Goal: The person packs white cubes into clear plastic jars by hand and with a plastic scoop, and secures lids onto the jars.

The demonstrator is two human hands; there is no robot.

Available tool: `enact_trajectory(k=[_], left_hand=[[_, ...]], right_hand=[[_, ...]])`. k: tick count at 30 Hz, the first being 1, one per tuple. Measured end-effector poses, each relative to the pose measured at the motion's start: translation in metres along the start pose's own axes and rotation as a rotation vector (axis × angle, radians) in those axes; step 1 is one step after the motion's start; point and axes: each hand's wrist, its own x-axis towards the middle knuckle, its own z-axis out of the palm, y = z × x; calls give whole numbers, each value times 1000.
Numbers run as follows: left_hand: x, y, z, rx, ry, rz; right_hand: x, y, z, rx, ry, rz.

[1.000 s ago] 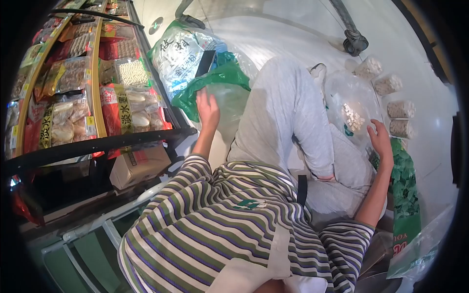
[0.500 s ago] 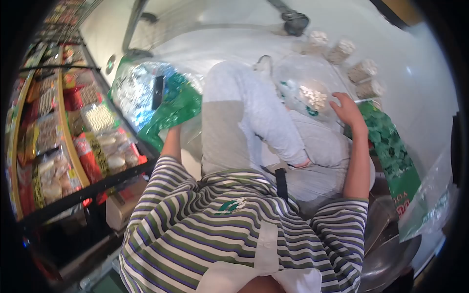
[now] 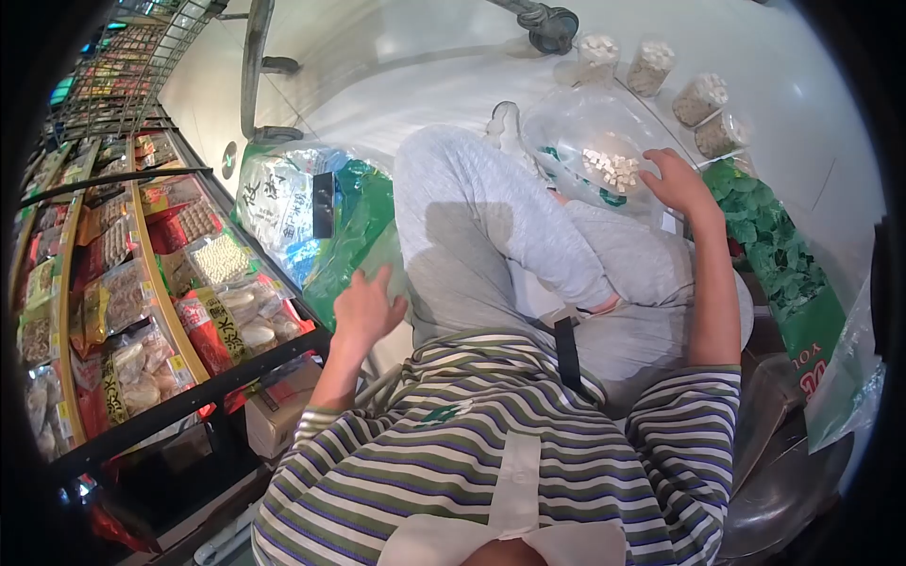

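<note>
My left hand, fingers spread and empty, is over the near end of a green plastic bag. A dark phone-like object lies on the bags, beside a white and blue printed bag. My right hand has its fingers apart at the right edge of a clear plastic bag, close to a pile of small whitish pieces. Nothing shows between its fingers. Behind it stand several clear containers filled with pale pieces.
Shelves of packaged dried goods line the left, above a cardboard box. A green leafy-print bag lies at the right. A caster wheel and a metal frame leg stand at the back.
My left hand has come out from the green bag and moved back toward me, and the bag lies flatter. My right hand stays near the pile. The view has turned right.
</note>
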Motion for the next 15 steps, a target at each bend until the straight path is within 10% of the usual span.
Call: enact_trajectory(k=[7,15], left_hand=[[-27,40,-107,-59,558,384],[85,177,-162,-404,405,1066]], right_hand=[[-7,-28,-23,107,289,-217],[-31,-119,-37,848,171,-469]])
